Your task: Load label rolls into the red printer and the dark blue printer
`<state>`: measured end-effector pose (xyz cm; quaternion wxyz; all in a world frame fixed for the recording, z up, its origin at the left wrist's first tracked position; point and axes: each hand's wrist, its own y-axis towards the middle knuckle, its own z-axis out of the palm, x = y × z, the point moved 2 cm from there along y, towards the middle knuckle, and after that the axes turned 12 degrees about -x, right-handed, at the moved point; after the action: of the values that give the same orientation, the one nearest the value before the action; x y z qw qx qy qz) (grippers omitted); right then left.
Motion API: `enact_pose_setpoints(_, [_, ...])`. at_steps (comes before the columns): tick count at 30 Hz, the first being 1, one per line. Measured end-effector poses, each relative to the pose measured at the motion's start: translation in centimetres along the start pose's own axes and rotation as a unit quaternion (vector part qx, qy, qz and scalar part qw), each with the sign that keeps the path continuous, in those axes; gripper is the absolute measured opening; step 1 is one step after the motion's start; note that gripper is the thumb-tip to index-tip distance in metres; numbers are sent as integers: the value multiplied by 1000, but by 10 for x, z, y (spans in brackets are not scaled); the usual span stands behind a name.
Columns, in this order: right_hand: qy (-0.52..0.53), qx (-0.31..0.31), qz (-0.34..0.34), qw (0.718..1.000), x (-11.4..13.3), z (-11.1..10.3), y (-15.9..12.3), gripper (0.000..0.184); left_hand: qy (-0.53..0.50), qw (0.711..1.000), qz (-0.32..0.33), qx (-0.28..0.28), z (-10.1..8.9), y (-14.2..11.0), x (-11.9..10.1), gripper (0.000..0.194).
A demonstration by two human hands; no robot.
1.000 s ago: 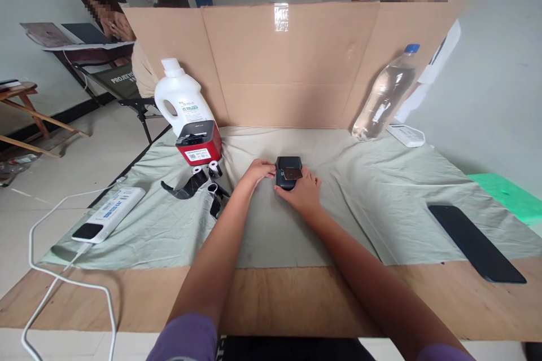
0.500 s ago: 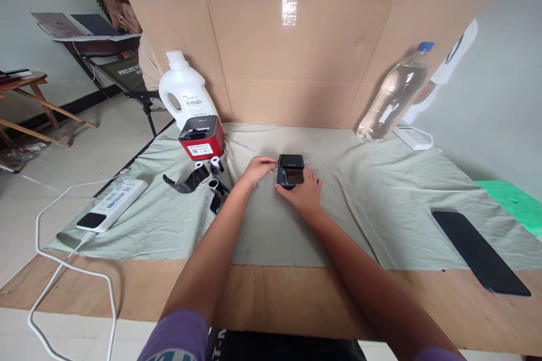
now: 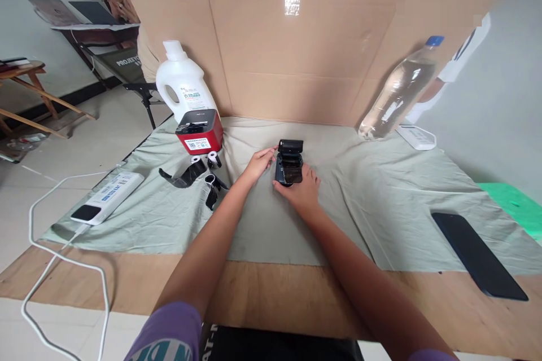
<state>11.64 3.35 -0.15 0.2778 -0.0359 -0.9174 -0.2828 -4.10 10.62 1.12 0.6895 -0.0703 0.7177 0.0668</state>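
Note:
A small black device with a hinged lid [image 3: 290, 146], perhaps a portable printer, sits on the cloth in the middle. Its lid stands raised, showing a dark hollow and a strip of black, shiny material [image 3: 292, 174] over the near part. My right hand [image 3: 305, 192] grips the device's lower body from the near and right sides. Beside it, my left hand [image 3: 259, 164] reaches in with the index finger stretched to the lid's left edge, seemingly touching it. Left of my left hand lie several small rolls with black strips [image 3: 212, 180].
A red and black box-shaped machine [image 3: 199, 132] stands before a white detergent bottle [image 3: 186, 84]. A clear bottle [image 3: 400, 90] leans against the cardboard screen [image 3: 296, 56]. A white device with a cable [image 3: 112, 197] lies left, a black phone [image 3: 478, 254] right. People sit beyond the screen.
The device's lid has swung up and back, uncovering its inside. My left index finger has risen along with it. My right hand keeps its grip. The camera view has shifted slightly.

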Motion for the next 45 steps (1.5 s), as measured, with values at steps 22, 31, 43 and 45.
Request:
enact_pose_setpoints(22, [18, 8, 9, 1000, -4, 3, 1, 80, 395, 902, 103, 139, 41, 41, -63, 23])
enact_pose_setpoints(31, [0, 19, 17, 1000, 1, -4, 3, 80, 377, 908, 131, 127, 44, 29, -66, 26])
enact_pose_setpoints(43, [27, 38, 28, 999, 2, -5, 5, 79, 105, 968, 201, -112, -121, -53, -107, 44])
enact_pose_setpoints(45, [22, 35, 27, 999, 2, -5, 5, 78, 142, 962, 172, -157, -164, -73, -107, 50])
